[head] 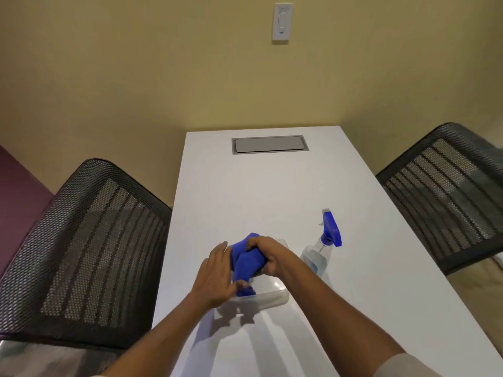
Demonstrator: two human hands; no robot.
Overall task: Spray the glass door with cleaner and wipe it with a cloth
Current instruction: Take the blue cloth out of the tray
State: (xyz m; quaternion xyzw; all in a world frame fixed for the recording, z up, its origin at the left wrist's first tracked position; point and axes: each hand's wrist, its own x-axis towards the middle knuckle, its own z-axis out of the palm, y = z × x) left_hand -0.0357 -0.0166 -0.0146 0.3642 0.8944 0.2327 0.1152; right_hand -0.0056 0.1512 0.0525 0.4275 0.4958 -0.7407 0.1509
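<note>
A blue cloth is bunched over a clear plastic container on the white table. My right hand grips the top of the cloth from the right. My left hand lies against the cloth's left side, thumb pinching its lower corner at the container's rim. A clear spray bottle with a blue trigger head stands upright on the table just right of my right wrist. No glass door is in view.
Black mesh office chairs stand at the left and right of the table. A grey cable hatch sits in the table's far end. A beige wall with a white switch rises behind.
</note>
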